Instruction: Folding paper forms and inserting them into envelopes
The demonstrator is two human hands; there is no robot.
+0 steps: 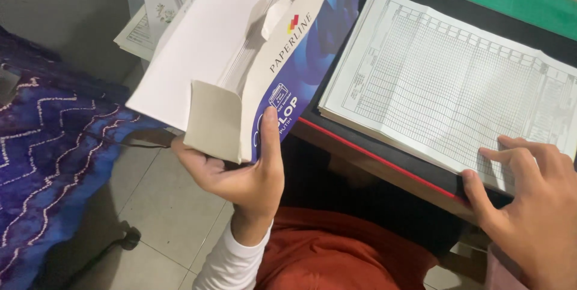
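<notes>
The left hand [240,176] grips an opened envelope box [240,43]; the right hand [529,200] rests on a ruled ledger [445,79].

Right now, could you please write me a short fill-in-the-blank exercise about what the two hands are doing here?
1. The left hand holds an opened blue and white ____ of envelopes.
2. The right hand rests on a stack of printed ____ sheets.
3. That stack lies on a dark desk with a ____ edge stripe.
4. The floor beneath is covered in pale ____.

Missing words: box; grid; red; tiles
</notes>
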